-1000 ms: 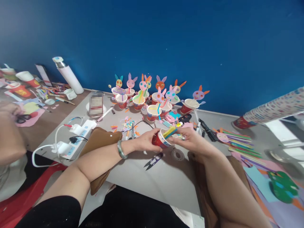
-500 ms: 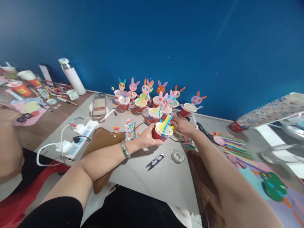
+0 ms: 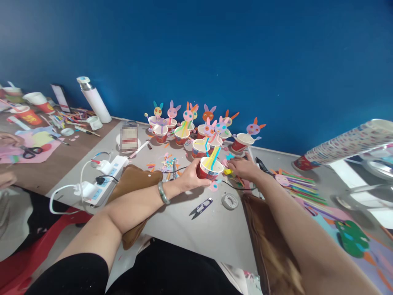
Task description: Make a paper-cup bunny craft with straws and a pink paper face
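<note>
My left hand [image 3: 193,175] is closed around a red-patterned white paper cup [image 3: 206,173], tilted slightly. Yellow and blue strips stand up out of the cup. My right hand [image 3: 243,167] is low over the table to the right, fingers stretched toward small teal and pink paper pieces [image 3: 229,157]. A yellow piece [image 3: 227,171] lies by its fingertips; what is under the palm is hidden. Just below the cup is a pink paper piece with a blue eye [image 3: 214,185]. Thread snips [image 3: 201,208] and a tape roll [image 3: 229,201] lie nearer me.
Several cups with paper rabbit heads [image 3: 182,135] stand along the blue wall. A power strip [image 3: 106,180] and brown cloth [image 3: 135,184] are left. A long stack of nested cups [image 3: 346,141] and coloured strips [image 3: 307,188] lie right. Another person's hand [image 3: 10,139] is far left.
My right hand has shifted a little right, uncovering teal and pink paper pieces. The cup has risen slightly, and the pink piece below it now shows. The other person's hand has moved left.
</note>
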`<state>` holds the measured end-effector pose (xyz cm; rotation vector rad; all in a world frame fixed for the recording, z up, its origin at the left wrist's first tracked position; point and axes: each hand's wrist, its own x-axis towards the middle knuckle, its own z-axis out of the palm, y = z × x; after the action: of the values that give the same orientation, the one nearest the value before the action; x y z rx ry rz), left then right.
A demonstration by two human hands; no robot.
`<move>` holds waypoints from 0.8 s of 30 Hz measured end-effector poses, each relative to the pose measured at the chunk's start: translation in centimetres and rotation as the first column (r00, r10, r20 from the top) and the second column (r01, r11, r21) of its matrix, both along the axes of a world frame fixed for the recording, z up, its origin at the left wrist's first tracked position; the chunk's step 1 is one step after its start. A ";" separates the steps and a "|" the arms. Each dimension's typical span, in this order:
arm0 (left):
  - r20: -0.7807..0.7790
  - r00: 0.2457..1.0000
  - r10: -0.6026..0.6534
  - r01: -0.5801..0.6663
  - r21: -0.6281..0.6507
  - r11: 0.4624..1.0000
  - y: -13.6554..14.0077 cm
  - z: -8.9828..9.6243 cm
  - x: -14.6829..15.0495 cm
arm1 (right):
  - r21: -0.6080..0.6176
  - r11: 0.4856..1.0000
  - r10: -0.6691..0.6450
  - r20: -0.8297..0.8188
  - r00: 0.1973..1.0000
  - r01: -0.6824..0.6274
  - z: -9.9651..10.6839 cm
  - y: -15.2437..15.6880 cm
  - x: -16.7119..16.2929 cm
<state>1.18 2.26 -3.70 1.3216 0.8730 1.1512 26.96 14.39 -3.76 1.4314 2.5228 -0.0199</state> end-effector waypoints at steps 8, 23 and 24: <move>-0.013 1.000 0.025 -0.024 0.057 0.998 0.1 -0.6 0.2 | 0.093 0.992 -0.078 -0.065 0.995 0.084 1.2 -1.3 0.3; -0.090 0.996 -0.014 0.041 0.302 0.953 -1.2 -0.5 0.9 | 0.029 1.000 0.024 -0.950 0.311 0.012 5.4 -10.1 -4.6; -0.106 0.994 -0.019 0.050 0.302 0.952 -1.3 -0.5 1.0 | 0.080 0.997 0.074 -0.937 0.340 0.006 5.7 -10.4 -4.6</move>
<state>2.14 1.01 -4.23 1.6538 0.7614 1.2349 22.41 3.95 1.94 1.6815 3.4482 -1.1164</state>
